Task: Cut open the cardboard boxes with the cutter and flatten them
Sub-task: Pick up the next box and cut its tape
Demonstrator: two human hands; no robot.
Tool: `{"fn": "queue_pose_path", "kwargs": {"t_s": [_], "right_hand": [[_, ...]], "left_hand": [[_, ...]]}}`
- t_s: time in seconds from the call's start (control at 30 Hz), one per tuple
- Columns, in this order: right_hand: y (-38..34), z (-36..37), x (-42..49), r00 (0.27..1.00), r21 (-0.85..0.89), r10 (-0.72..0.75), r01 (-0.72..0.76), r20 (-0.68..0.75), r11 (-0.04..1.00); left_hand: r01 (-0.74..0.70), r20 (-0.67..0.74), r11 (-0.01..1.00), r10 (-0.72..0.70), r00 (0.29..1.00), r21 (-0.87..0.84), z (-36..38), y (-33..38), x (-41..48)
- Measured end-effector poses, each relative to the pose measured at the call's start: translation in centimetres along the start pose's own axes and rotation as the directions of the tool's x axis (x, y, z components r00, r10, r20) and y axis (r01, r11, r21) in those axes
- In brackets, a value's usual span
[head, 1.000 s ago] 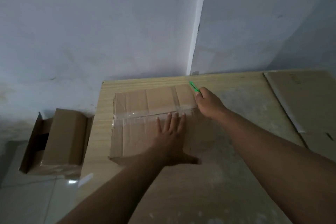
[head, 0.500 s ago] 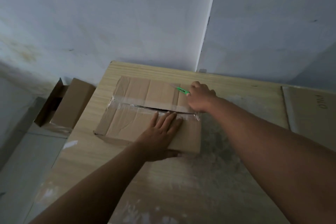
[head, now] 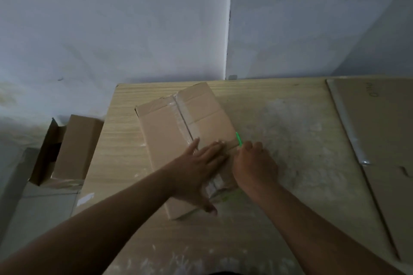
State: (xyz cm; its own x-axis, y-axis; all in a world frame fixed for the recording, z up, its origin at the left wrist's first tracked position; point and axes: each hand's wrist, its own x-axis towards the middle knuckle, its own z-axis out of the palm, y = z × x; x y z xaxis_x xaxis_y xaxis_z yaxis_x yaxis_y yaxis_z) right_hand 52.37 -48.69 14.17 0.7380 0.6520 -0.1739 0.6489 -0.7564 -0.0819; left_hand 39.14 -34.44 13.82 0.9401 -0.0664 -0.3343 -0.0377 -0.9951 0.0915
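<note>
A taped brown cardboard box (head: 169, 140) lies on the wooden table (head: 125, 136), its long side running away from me, a strip of clear tape down the middle seam. My left hand (head: 196, 174) presses flat on the box's near part, fingers straight and spread. My right hand (head: 254, 165) grips a green cutter (head: 238, 139) at the box's right edge; only the cutter's tip shows above the fist.
Flattened cardboard sheets (head: 380, 140) lie on the table's right side. An opened cardboard box (head: 67, 152) stands on the floor left of the table. A grey wall corner rises right behind the table. The tabletop is smeared with white marks.
The box has been turned about a quarter turn, so its taped seam now points away from me. My right hand with the cutter has come from the far side to the box's right edge.
</note>
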Motion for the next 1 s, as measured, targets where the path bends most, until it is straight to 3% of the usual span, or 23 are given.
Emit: {"fn": "queue_pose_path", "kwargs": {"t_s": [0.23, 0.43, 0.53, 0.7, 0.83, 1.0], "right_hand": [[-1.8, 2.2, -3.6, 0.994, -0.017, 0.045, -0.047, -0.1, 0.999], [-3.4, 1.3, -3.5, 0.998, -0.028, 0.038, -0.04, -0.056, 0.999], [-3.4, 1.2, -3.3, 0.996, 0.018, 0.085, -0.085, 0.007, 0.996], [-2.1, -0.6, -2.2, 0.965, 0.325, 0.039, -0.126, 0.261, 0.937], [-0.9, -3.1, -4.3, 0.908, 0.682, 0.01, -0.322, 0.419, 0.657], [-0.9, -1.7, -7.1, 0.861, 0.668, -0.289, -0.076, 0.419, 0.74]], "left_hand": [[-0.104, -0.131, 0.992, 0.112, 0.985, 0.066, 1.0, -4.0, -3.2], [-0.226, -0.048, 0.956, 0.239, 0.97, 0.188, -2.0, -6.4, -2.9], [-0.227, 0.052, 0.948, 0.221, 0.974, 0.223, -3.8, -7.2, -3.1], [-0.195, 0.262, 0.934, 0.116, 0.958, 0.3, -5.3, -6.7, -2.4], [-0.183, 0.276, 0.942, 0.103, 0.955, 0.282, -5.7, -6.2, -1.8], [-0.191, 0.266, 0.943, 0.117, 0.957, 0.272, -5.4, -6.6, -1.1]]}}
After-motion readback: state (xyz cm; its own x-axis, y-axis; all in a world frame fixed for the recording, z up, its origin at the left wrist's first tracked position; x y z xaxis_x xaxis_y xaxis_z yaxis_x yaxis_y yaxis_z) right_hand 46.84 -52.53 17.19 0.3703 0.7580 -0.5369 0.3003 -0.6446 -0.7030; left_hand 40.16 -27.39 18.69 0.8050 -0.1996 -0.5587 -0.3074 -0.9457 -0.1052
